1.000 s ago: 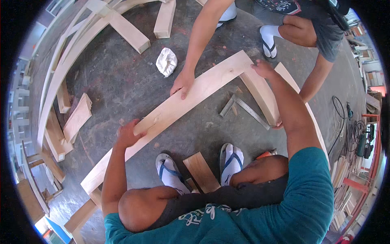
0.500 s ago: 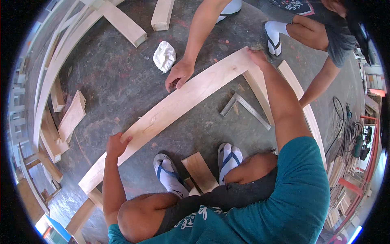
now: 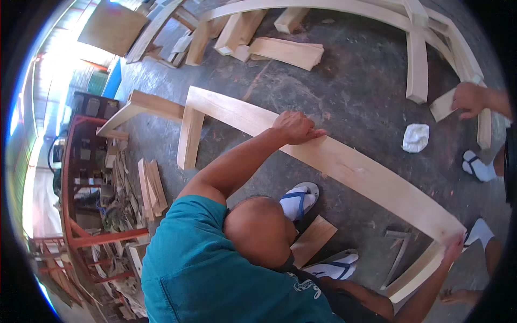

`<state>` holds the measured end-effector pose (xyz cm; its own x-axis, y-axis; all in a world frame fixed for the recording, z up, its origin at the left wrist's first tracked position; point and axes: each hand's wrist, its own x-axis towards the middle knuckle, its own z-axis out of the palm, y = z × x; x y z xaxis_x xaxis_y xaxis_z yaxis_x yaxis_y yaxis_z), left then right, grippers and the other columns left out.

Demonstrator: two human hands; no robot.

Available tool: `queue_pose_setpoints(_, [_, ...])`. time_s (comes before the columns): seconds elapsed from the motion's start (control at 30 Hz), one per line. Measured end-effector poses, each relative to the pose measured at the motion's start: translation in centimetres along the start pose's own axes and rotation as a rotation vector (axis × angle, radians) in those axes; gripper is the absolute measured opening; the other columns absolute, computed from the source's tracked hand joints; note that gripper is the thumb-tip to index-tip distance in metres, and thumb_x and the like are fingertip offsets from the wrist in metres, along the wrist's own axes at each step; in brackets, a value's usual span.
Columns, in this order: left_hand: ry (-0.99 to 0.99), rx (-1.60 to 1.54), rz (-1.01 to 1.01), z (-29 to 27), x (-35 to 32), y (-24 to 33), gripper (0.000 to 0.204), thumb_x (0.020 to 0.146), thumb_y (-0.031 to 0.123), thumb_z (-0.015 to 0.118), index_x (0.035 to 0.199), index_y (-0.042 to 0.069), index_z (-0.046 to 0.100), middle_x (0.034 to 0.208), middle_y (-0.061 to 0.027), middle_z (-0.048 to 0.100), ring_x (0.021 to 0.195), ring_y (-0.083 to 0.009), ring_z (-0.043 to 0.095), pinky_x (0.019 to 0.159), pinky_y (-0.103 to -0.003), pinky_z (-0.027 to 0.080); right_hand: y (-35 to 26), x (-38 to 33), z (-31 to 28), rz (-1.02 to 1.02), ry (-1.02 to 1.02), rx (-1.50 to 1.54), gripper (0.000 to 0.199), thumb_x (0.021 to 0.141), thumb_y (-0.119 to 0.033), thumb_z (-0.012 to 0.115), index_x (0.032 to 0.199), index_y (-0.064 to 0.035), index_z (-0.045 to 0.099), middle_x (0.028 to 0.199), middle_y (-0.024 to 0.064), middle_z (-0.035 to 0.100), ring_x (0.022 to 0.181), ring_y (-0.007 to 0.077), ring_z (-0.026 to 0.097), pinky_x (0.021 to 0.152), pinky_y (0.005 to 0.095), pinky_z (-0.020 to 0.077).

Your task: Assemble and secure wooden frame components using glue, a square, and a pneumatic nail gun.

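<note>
A long, pale, slightly curved wooden plank (image 3: 355, 167) runs slantwise in front of me, from upper left to lower right. Beneath its left end stands a short wooden block (image 3: 190, 137); its right end rests over another curved wooden piece (image 3: 417, 272). My left hand (image 3: 296, 128) is closed over the plank's far edge, left of its middle, one finger stretched along the wood. At the right end, my right hand (image 3: 454, 247) grips the plank's corner, its fingers partly hidden. A metal try square (image 3: 397, 250) lies on the floor near that end.
A co-worker's hand (image 3: 469, 100) touches a wooden piece at the right. A crumpled white bag (image 3: 416, 138) lies beyond the plank. A curved wooden frame (image 3: 318, 6) spans the far side. A red metal rack (image 3: 70, 183) with scrap wood stands left. A short board (image 3: 315, 239) lies by my feet.
My view has swung left. My left hand has moved along the plank toward its middle; my right hand stays at the right end. The co-worker's hand has left the plank's edge.
</note>
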<state>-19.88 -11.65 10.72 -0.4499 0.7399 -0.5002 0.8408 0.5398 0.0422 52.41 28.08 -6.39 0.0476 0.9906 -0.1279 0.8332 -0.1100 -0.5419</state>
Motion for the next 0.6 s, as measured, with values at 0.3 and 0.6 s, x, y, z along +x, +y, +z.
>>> queue_pose_setpoints(0.3, [0.474, -0.04, 0.162, -5.9, -8.7, 1.0, 0.046, 0.092, 0.057, 0.056, 0.081, 0.015, 0.072, 0.079, -0.0099, 0.069, 0.078, -0.0348, 0.067, 0.067, -0.047, 0.051, -8.8, -9.8, -10.9, -0.184, 0.365, 0.05, 0.073, 0.101, -0.059, 0.038, 0.142, 0.0002, 0.049, 0.135, 0.0226, 0.058, 0.122, 0.0347, 0.059, 0.1, 0.0433, 0.049])
queue_pose_setpoints(0.6, [0.756, -0.005, 0.463, -9.4, -13.1, 8.3, 0.054, 0.081, 0.067, 0.061, 0.074, 0.013, 0.062, 0.067, -0.0068, 0.059, 0.07, -0.0326, 0.065, 0.061, -0.046, 0.05, -10.1, -9.7, -14.8, -0.205, 0.502, 0.569, 0.075, 0.101, -0.06, 0.035, 0.144, 0.0006, 0.046, 0.138, 0.0225, 0.055, 0.124, 0.0354, 0.057, 0.102, 0.0455, 0.0476])
